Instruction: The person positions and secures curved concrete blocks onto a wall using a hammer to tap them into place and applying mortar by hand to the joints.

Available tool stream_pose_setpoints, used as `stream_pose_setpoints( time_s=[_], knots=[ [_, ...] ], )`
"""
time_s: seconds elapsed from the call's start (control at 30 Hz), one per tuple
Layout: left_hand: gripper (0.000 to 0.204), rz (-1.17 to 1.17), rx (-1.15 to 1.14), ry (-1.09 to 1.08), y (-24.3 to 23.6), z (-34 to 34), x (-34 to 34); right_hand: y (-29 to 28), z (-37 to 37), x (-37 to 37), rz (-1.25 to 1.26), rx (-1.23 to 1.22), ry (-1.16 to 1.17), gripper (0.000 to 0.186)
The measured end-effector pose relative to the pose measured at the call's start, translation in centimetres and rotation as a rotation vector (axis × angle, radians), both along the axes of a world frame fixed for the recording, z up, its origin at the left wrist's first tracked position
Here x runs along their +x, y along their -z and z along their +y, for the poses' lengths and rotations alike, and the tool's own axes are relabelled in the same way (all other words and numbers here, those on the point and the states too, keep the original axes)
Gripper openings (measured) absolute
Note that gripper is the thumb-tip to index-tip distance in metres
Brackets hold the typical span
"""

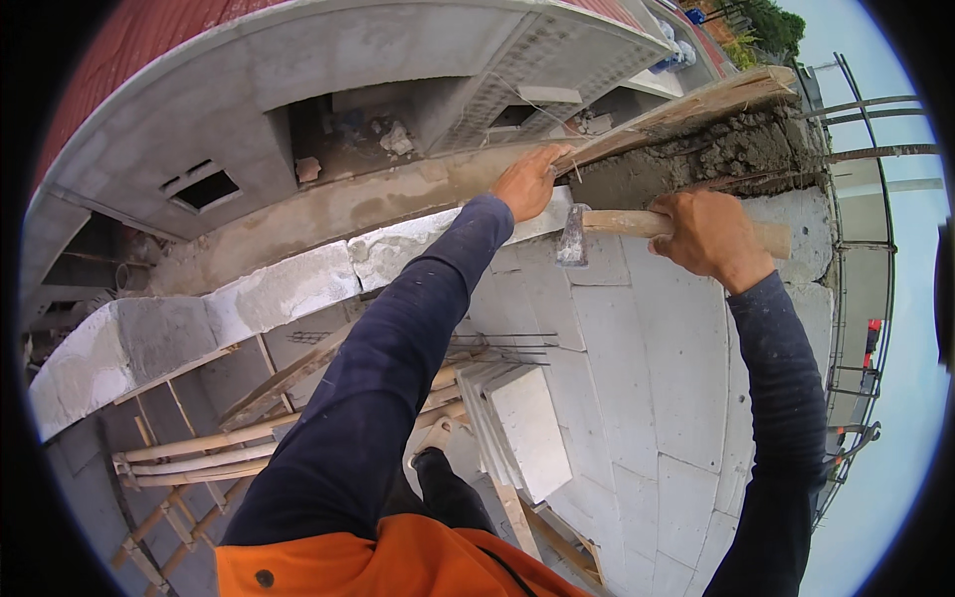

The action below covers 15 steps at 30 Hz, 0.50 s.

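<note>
My right hand point(711, 239) is closed around the wooden handle of a hatchet point(574, 239), whose worn grey metal head flares at its lower end and points left. The handle's butt sticks out to the right of my fist. My left hand point(527, 184) grips the near end of a rough wooden board point(686, 114), fingers over its edge. This board stands along the far side of a strip of wet grey mortar point(706, 159) on top of the block wall. The hatchet head hangs beside the mortar's left end, just right of my left hand.
Pale block wall point(617, 348) drops below my hands. Thin steel bars point(880, 151) jut out at the right. Bamboo poles point(209, 453) form scaffolding at lower left, beside stacked light slabs point(527, 433). A grey concrete building point(378, 50) stands across a gap.
</note>
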<state>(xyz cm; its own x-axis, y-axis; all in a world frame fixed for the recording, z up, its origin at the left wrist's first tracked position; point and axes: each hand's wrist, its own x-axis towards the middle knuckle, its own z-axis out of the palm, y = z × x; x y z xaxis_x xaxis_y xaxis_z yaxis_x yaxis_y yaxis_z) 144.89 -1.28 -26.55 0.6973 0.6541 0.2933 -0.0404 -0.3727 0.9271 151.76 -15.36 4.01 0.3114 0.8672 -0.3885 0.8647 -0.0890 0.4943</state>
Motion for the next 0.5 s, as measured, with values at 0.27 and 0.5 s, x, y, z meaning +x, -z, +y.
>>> stream_pose_setpoints(
  time_s=[0.27,0.5],
  knots=[
    [0.076,0.375,-0.059,0.100,-3.3,0.3,-1.6,6.7,-11.6,1.6,0.528,0.295,0.731,0.042],
    [0.057,0.181,-0.008,-0.008,0.1,0.2,0.2,16.7,-18.6,-2.3,1.104,0.894,1.162,0.035]
  ],
)
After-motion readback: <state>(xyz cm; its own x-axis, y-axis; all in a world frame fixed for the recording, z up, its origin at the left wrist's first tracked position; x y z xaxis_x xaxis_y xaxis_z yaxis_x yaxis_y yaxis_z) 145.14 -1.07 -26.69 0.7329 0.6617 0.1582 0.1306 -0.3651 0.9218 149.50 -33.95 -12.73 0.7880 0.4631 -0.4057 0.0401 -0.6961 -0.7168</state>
